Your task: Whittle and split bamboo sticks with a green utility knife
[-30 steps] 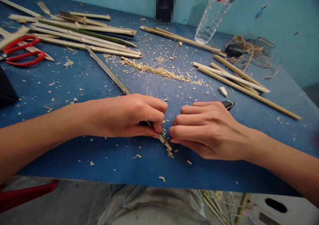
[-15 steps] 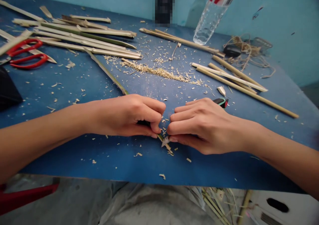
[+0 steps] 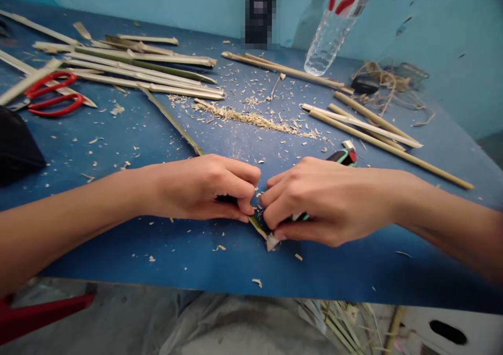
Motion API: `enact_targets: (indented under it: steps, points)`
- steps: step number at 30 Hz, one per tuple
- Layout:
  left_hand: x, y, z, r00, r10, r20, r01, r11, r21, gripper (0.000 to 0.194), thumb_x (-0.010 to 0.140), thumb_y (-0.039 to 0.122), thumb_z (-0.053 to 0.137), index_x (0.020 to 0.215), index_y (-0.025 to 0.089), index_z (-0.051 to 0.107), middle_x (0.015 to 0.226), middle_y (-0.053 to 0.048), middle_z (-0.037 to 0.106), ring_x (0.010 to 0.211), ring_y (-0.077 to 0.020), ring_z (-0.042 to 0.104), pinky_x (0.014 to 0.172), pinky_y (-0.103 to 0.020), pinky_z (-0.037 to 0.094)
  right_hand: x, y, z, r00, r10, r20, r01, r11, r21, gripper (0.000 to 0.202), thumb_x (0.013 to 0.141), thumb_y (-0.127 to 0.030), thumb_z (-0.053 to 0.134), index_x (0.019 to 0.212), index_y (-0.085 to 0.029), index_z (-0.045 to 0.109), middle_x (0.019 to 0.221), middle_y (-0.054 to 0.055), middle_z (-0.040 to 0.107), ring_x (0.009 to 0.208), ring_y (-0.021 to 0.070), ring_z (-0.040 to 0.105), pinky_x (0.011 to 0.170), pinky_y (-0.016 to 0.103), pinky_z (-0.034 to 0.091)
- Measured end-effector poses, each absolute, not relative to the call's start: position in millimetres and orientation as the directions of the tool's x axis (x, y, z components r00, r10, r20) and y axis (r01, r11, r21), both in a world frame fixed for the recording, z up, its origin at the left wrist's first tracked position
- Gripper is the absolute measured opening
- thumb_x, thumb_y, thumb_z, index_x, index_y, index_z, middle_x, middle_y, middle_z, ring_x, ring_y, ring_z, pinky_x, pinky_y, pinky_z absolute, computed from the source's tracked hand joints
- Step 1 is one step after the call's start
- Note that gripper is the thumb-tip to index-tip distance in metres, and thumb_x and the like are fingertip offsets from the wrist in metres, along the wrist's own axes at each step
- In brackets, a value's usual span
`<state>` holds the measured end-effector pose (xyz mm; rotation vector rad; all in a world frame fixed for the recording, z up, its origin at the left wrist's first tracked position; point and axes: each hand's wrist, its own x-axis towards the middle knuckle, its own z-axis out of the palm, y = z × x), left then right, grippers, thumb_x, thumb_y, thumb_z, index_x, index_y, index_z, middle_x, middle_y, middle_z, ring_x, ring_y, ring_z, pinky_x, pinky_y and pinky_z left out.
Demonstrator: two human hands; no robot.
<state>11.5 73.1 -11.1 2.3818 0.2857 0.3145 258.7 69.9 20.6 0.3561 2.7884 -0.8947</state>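
Observation:
My left hand [image 3: 212,187] is closed on a long green bamboo strip [image 3: 173,120], which runs from the upper left, under the fingers, to a tip near the table's front. Closed fingers of my right hand [image 3: 318,200] grip a knife with a black, green and red handle [image 3: 343,157], mostly hidden by the palm. A small pale blade or flake [image 3: 272,241] shows at the strip's tip, just below the right thumb. The two hands are close together but apart.
Bamboo strips [image 3: 157,85] and red-handled scissors [image 3: 57,104] lie at the left. Shavings [image 3: 255,119] cross the middle. Thin sticks [image 3: 393,148], a plastic bottle [image 3: 326,40] and tangled twine [image 3: 389,82] are at the right. A black object [image 3: 18,145] sits at the left edge.
My right hand has turned, and the pale piece by its thumb has moved down and right along the strip. More of the knife handle shows. My left hand has barely moved.

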Motion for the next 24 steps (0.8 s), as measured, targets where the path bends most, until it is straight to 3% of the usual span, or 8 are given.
enact_targets:
  steps: [3, 8, 10, 13, 16, 19, 24]
  points:
    - [12.5, 71.3, -10.7, 0.944, 0.298, 0.141, 0.129, -0.728, 0.673, 0.018, 0.095, 0.004, 0.067, 0.084, 0.018, 0.068, 0.087, -0.002, 0.061, 0.078, -0.0125, 0.062, 0.073, -0.017, 0.046, 260.0, 72.3, 21.0, -0.948, 0.162, -0.274, 0.295, 0.769, -0.567, 0.022, 0.102, -0.026, 0.062, 0.079, -0.023, 0.061, 0.090, -0.004, 0.070, 0.081, 0.0134, 0.060, 0.063, 0.028, 0.030]
    - [13.0, 69.4, -7.3, 0.939, 0.318, 0.133, 0.151, -0.727, 0.670, 0.017, 0.096, 0.006, 0.067, 0.084, 0.019, 0.070, 0.086, -0.001, 0.062, 0.079, -0.0127, 0.064, 0.073, -0.017, 0.047, 270.4, 66.6, 7.2, -0.963, 0.252, -0.099, 0.255, 0.720, -0.646, 0.019, 0.106, -0.029, 0.057, 0.091, -0.022, 0.065, 0.091, -0.002, 0.071, 0.086, 0.0136, 0.060, 0.069, 0.028, 0.032]
    - [12.4, 69.1, -5.2, 0.938, 0.321, 0.134, 0.153, -0.726, 0.670, 0.017, 0.095, 0.007, 0.069, 0.084, 0.018, 0.072, 0.085, -0.001, 0.063, 0.078, -0.0124, 0.064, 0.072, -0.018, 0.048, 272.7, 59.8, 0.9, -0.958, 0.285, -0.014, 0.241, 0.783, -0.573, 0.021, 0.108, -0.031, 0.054, 0.093, -0.021, 0.065, 0.087, -0.001, 0.069, 0.082, 0.0144, 0.057, 0.066, 0.030, 0.030]
    - [11.0, 69.8, -4.0, 0.940, 0.317, 0.128, 0.146, -0.711, 0.688, 0.016, 0.095, 0.005, 0.069, 0.088, 0.018, 0.074, 0.085, -0.001, 0.064, 0.079, -0.0120, 0.065, 0.073, -0.016, 0.048, 272.3, 47.7, -5.0, -0.941, 0.320, 0.109, 0.260, 0.892, -0.370, 0.031, 0.111, -0.034, 0.048, 0.087, -0.020, 0.062, 0.081, -0.001, 0.064, 0.073, 0.0157, 0.049, 0.063, 0.034, 0.026]
    - [10.3, 71.6, -5.4, 0.945, 0.305, 0.117, 0.135, -0.691, 0.710, 0.016, 0.096, 0.005, 0.067, 0.094, 0.019, 0.074, 0.092, -0.003, 0.068, 0.086, -0.0131, 0.068, 0.078, -0.016, 0.049, 270.5, 39.7, -6.1, -0.933, 0.315, 0.174, 0.276, 0.936, -0.217, 0.030, 0.110, -0.028, 0.049, 0.083, -0.021, 0.059, 0.077, -0.002, 0.059, 0.070, 0.0168, 0.043, 0.061, 0.036, 0.025]
    - [11.2, 72.7, -7.4, 0.942, 0.313, 0.118, 0.141, -0.692, 0.708, 0.014, 0.096, 0.006, 0.068, 0.097, 0.019, 0.073, 0.093, -0.004, 0.068, 0.090, -0.0141, 0.068, 0.081, -0.016, 0.049, 270.3, 39.0, -5.4, -0.938, 0.287, 0.194, 0.254, 0.951, -0.175, 0.023, 0.107, -0.022, 0.052, 0.086, -0.021, 0.059, 0.077, -0.002, 0.058, 0.070, 0.0171, 0.041, 0.060, 0.037, 0.025]
    - [13.0, 73.3, -8.6, 0.939, 0.326, 0.107, 0.158, -0.687, 0.709, 0.013, 0.097, 0.007, 0.068, 0.096, 0.019, 0.073, 0.094, -0.004, 0.069, 0.087, -0.0139, 0.068, 0.079, -0.016, 0.049, 271.1, 45.8, -8.4, -0.938, 0.278, 0.206, 0.229, 0.945, -0.232, 0.029, 0.111, -0.028, 0.048, 0.085, -0.021, 0.058, 0.077, -0.003, 0.057, 0.070, 0.0162, 0.041, 0.059, 0.036, 0.025]
